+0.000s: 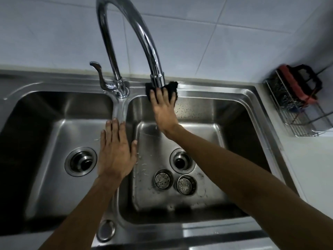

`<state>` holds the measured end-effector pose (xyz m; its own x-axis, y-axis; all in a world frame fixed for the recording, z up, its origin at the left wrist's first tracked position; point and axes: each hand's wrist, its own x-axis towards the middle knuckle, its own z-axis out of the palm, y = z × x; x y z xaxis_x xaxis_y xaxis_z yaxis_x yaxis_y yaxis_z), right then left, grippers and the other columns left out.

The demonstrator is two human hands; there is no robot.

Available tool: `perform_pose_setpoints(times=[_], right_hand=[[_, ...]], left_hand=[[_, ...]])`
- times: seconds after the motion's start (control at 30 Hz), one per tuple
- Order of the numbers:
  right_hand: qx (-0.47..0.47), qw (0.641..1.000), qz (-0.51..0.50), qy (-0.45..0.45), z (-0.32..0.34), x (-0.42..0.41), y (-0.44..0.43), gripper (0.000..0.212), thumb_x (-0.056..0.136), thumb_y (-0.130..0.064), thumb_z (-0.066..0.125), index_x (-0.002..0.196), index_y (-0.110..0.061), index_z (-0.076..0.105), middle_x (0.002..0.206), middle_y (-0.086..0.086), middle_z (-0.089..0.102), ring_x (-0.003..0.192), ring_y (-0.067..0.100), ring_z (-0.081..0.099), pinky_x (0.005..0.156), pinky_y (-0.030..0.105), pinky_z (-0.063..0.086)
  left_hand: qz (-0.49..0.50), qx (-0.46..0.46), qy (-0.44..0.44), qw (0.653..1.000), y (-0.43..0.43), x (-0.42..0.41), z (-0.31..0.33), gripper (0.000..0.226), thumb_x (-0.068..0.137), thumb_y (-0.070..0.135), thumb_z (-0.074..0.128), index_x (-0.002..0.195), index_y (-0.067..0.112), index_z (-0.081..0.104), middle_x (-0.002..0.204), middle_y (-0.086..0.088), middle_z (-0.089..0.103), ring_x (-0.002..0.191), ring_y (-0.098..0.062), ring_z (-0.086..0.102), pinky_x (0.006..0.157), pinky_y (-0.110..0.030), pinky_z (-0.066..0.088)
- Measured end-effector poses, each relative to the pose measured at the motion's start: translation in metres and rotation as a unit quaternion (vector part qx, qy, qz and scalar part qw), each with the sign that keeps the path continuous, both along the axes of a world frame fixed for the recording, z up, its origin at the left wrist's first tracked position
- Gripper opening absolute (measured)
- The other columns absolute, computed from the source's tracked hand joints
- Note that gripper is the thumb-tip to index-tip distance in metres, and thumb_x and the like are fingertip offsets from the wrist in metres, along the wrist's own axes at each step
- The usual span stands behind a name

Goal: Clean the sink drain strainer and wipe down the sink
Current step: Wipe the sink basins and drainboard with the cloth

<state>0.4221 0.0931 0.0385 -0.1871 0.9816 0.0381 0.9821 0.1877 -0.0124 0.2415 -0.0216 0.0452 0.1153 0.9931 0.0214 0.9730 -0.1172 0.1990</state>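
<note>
The right hand (164, 109), fingers flat, presses the cloth (173, 87) against the right basin (207, 109) at its far wall. The left hand (115, 150) rests open on the divider (119, 109). The strainers (163, 181) lie on the basin floor, nearer the right hand.

Nothing to read here: no lettering, brand mark or number shows on the faucet (126, 24), the sink (216, 89) rim, or the wire rack (295, 121) at three o'clock.

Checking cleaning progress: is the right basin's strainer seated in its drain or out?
Out. The right drain gapes dark and open; two strainers lie on the basin floor beside it.
</note>
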Motion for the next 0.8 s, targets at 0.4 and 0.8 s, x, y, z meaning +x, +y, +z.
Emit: perform_pose_setpoints(times=[0.4, 0.8], right_hand=[[0.007, 0.979, 0.195, 0.053, -0.025, 0.074, -0.027, 0.078, 0.082, 0.016, 0.045, 0.155, -0.005, 0.028, 0.160, 0.023, 0.024, 0.151, 0.038, 0.017, 0.123, 0.056, 0.011], [-0.212, 0.976, -0.031, 0.044, -0.112, 0.141, -0.071, 0.061, 0.107, -0.044, 0.023, 0.159, -0.021, 0.000, 0.168, 0.005, -0.001, 0.154, 0.025, -0.005, 0.123, 0.052, 0.000]], left_hand=[[-0.003, -0.023, -0.023, 0.999, 0.002, -0.001, 0.003, 0.070, 0.103, 0.045, 0.028, 0.159, 0.009, 0.007, 0.166, -0.017, -0.001, 0.154, -0.030, -0.007, 0.125, -0.048, 0.003], [-0.003, -0.012, -0.004, 1.000, 0.003, -0.001, 0.000, 0.071, 0.101, 0.047, 0.025, 0.158, 0.006, 0.011, 0.166, -0.019, 0.004, 0.154, -0.031, -0.002, 0.125, -0.049, 0.008]])
